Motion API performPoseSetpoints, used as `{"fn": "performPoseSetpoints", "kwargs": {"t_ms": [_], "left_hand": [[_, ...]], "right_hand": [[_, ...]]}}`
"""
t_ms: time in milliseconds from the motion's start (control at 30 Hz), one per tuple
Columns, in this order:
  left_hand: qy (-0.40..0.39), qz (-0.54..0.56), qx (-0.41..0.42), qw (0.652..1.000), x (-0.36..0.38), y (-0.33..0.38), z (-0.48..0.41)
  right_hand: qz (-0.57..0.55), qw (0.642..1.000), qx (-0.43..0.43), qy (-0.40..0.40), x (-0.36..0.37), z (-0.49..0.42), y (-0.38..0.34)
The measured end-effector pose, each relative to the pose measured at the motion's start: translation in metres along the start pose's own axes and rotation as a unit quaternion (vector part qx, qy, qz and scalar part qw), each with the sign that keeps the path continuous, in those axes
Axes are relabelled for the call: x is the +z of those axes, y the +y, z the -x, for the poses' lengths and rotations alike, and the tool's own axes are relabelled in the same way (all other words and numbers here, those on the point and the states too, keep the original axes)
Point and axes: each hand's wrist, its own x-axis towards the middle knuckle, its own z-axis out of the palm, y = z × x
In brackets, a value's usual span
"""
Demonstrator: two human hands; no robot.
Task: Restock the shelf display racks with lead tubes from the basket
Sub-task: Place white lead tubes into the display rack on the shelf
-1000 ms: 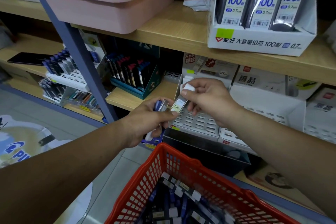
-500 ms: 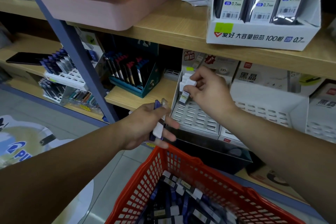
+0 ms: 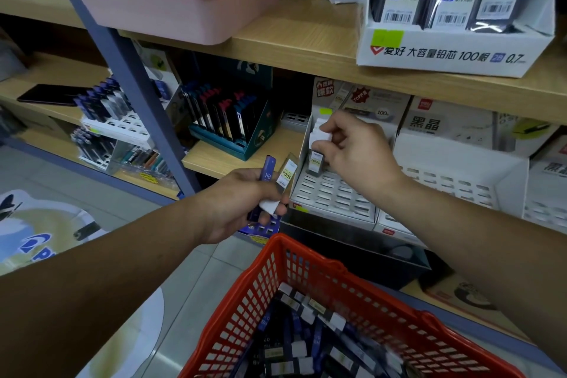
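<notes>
While loose lead tubes (image 3: 306,331) are heaped in the red basket (image 3: 245,310) nearest the camera, two more tubes (image 3: 287,175) are gripped in the left hand (image 3: 239,205) just beyond its rim. Farther back, a white-capped tube (image 3: 316,159) is pinched by the right hand (image 3: 356,156) at the white slotted rack's (image 3: 337,196) left rear corner, beside its side wall; open slots are seen in front.
</notes>
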Motion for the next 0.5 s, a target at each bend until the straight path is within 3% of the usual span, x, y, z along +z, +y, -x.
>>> {"fn": "performPoseSetpoints", "kwargs": {"t_ms": [200,367,500], "left_hand": [[0.015,0.008,0.015,1.0,0.0,0.004,0.007],[0.024,-0.006,0.035,0.999,-0.002,0.004,0.008],[0.036,-0.024,0.049,0.998,0.0,0.006,0.007]], "right_hand": [[0.016,1.0,0.01,-0.008,0.006,0.002,-0.001],[0.117,0.993,-0.027,0.01,0.01,0.002,0.002],[0.071,0.994,-0.08,-0.008,-0.001,0.005,-0.011]]}}
